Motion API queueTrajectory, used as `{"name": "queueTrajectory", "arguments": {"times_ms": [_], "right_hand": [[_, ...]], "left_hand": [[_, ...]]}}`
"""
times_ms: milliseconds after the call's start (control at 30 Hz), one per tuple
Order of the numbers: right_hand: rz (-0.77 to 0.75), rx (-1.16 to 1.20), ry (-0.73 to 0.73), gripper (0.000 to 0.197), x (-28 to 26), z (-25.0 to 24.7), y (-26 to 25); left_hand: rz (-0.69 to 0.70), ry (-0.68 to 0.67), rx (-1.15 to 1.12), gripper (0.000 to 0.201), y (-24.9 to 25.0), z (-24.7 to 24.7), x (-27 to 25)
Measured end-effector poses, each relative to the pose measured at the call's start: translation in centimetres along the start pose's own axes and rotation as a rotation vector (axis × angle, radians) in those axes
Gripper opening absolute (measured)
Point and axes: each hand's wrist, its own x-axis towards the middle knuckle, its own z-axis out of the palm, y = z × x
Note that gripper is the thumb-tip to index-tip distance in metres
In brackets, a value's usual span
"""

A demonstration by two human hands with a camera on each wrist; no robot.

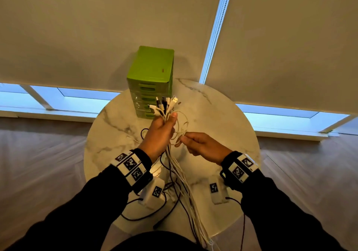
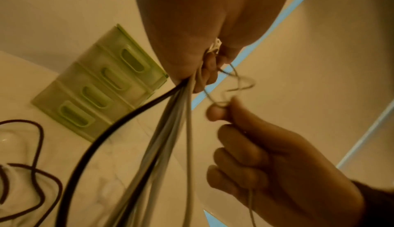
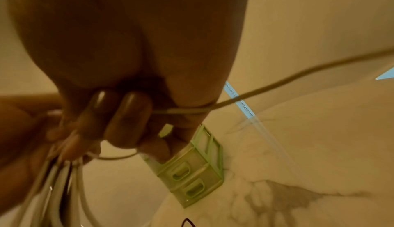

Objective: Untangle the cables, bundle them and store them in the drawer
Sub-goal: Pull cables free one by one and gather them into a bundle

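Note:
My left hand (image 1: 160,130) grips a bunch of white and black cables (image 1: 175,165) near their plugs (image 1: 166,103), which fan out above the fist. The cables hang down past the table's front edge. My right hand (image 1: 195,142) pinches a thin white cable loop (image 1: 182,126) just right of the bunch; the left wrist view shows that thin cable (image 2: 238,85) running from its fingers (image 2: 215,112) up to the left fist (image 2: 202,48). In the right wrist view the thin cable (image 3: 277,85) trails off to the right. The green drawer unit (image 1: 153,76) stands behind, drawers closed.
A round white marble table (image 1: 222,115) carries the drawer unit at its far edge. Two white tagged boxes (image 1: 153,192) (image 1: 216,189) with thin black leads (image 1: 143,215) lie on the near part of the table. Window blinds hang behind.

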Motion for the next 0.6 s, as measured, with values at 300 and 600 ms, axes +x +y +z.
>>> {"name": "queueTrajectory", "arguments": {"times_ms": [300, 600], "right_hand": [[0.026, -0.262, 0.238, 0.022, -2.0, -3.9, 5.1], [0.049, -0.648, 0.441, 0.027, -3.4, -4.4, 7.1]], "left_hand": [[-0.134, 0.158, -0.258, 0.015, -1.1, -2.8, 1.0], [-0.169, 0.000, -0.235, 0.014, -0.7, 3.7, 1.2]]}}
